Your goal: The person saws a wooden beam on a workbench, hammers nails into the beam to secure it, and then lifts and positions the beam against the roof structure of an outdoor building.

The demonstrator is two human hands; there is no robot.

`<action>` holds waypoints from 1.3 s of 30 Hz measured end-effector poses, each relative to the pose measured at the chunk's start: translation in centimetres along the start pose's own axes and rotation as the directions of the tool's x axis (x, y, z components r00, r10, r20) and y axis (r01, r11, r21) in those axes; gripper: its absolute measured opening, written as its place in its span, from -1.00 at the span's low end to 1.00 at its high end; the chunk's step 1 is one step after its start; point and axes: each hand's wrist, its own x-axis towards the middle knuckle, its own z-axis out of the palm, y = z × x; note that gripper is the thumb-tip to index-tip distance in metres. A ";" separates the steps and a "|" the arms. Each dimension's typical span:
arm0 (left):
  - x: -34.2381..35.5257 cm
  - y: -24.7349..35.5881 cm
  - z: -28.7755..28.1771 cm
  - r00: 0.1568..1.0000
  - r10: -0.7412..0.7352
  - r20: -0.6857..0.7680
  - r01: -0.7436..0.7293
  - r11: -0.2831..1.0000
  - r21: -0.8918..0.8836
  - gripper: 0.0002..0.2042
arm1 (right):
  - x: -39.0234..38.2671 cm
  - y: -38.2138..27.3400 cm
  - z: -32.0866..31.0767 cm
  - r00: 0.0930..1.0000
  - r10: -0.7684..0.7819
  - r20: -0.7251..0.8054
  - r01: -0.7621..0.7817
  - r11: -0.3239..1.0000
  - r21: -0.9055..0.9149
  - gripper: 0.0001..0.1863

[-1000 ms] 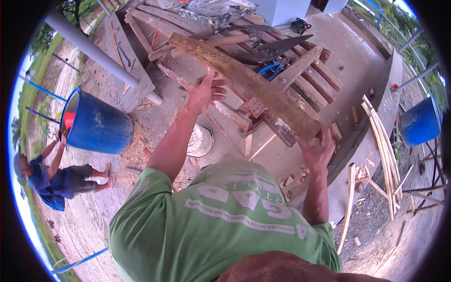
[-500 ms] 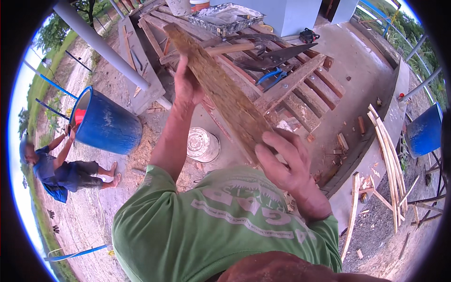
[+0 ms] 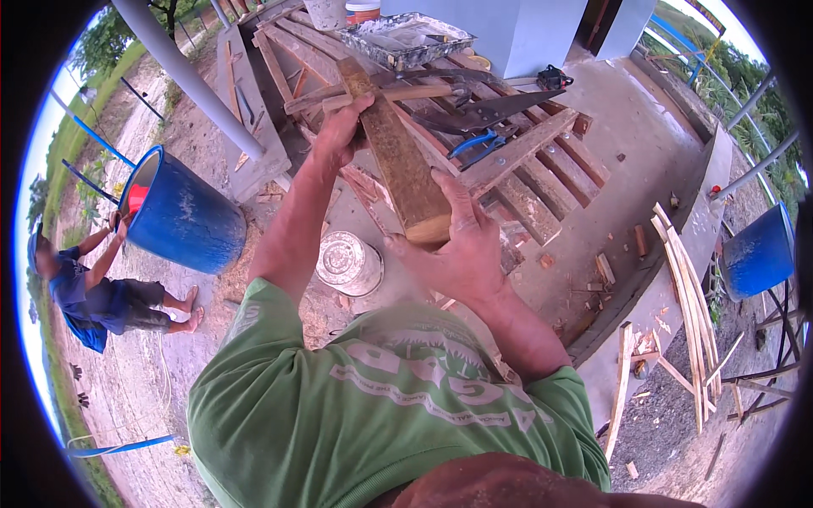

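Before me a rough brown wooden board (image 3: pixel 401 167) slopes from far left to near right, its pale cut end toward me. My left hand (image 3: pixel 343 134) is closed round its far part at the left edge. At the near end my right hand (image 3: pixel 466 241) curves about the board, one digit along the right edge and the others by the cut end. Beyond the board, on a slatted wooden bench (image 3: pixel 525 182), lie a hammer with a wooden handle (image 3: pixel 415 91), a dark-bladed handsaw (image 3: pixel 487 113) and blue-handled pliers (image 3: pixel 476 146).
A white-splashed bucket (image 3: pixel 349 264) stands below my left forearm. Left, a person (image 3: pixel 106 292) reaches into a big blue drum (image 3: pixel 190 216). Long wood strips (image 3: pixel 688 313) lean at the right near another blue drum (image 3: pixel 756 254). A mortar tray (image 3: pixel 406 40) rests at the bench's far end.
The board has turned, so its near end now faces me and has come left. My right hand has shifted left and changed its hold, fingers lower round the end.
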 end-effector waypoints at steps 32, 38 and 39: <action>-4.6 3.7 4.5 0.938 0.097 0.332 0.165 0.718 -0.676 -0.36 | 7.5 -2.6 -0.7 0.958 -0.244 -0.153 0.285 0.875 0.390 -0.03; -5.4 5.4 5.4 0.969 -0.037 0.246 0.140 0.898 -0.417 -0.39 | 6.0 -1.3 -1.3 0.955 -0.276 -0.106 0.293 0.932 0.213 -0.08; -3.8 3.6 3.7 0.796 0.184 0.577 0.261 0.756 -0.601 -0.40 | 5.8 -1.4 -1.3 0.953 -0.286 -0.101 0.302 0.929 0.213 -0.08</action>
